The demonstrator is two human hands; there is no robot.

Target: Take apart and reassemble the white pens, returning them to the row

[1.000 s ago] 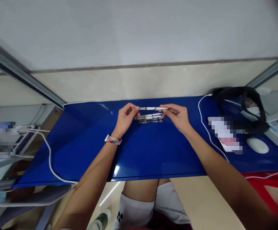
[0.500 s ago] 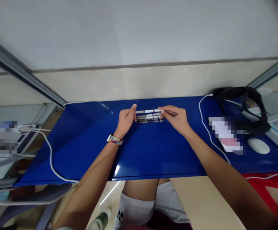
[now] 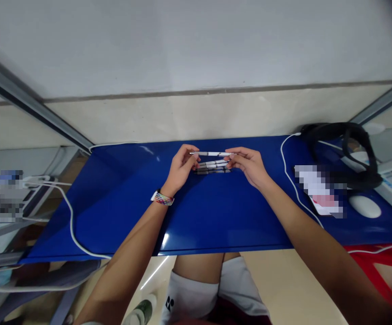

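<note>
A white pen (image 3: 212,154) is held level between my two hands, just above several other white pens (image 3: 213,165) that lie side by side on the blue table (image 3: 216,212). My left hand (image 3: 181,169) pinches the pen's left end between thumb and fingers. At its other end, the fingertips of my right hand (image 3: 249,164) are closed on the pen. The lower fingers of both hands come close to the ends of the pens below; whether they touch them I cannot tell. A colourful woven band is on my left wrist.
At the right lie a phone (image 3: 320,192), a white mouse (image 3: 365,206) and a black headset-like strap (image 3: 358,153). White cables (image 3: 288,174) run along both sides of the table. A wall (image 3: 196,115) rises behind it. A bottle (image 3: 143,311) stands below the front edge.
The top pen has risen slightly away from the other pens. My left hand has turned, its fingers now curled over the pen's end where the thumb stuck up before.
</note>
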